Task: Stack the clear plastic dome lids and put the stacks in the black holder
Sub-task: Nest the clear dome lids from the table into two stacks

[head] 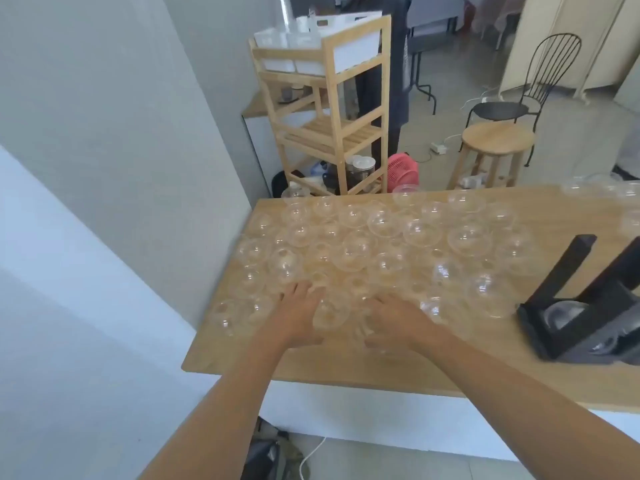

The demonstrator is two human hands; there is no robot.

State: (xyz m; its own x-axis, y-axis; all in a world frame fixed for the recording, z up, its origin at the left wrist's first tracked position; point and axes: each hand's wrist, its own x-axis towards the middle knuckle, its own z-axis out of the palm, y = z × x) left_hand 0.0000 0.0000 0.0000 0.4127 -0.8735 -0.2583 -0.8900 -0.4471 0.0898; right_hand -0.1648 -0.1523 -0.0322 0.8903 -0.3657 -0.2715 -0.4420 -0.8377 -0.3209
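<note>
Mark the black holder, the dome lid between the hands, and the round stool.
black holder (562, 271), head view, on its left upright arm.
dome lid (330, 313), head view, on its clear domed top.
round stool (498, 138), head view, on its wooden seat.

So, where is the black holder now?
In the head view, the holder stands on the right side of the table, right of the right hand, beside the loose lids.

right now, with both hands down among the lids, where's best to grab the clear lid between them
Probably come from above and pinch the dome lid across opposite sides, low near its wide rim. Its round wall is smooth and other lids crowd it, so a sideways approach looks blocked. The left hand lies right beside it.
</note>
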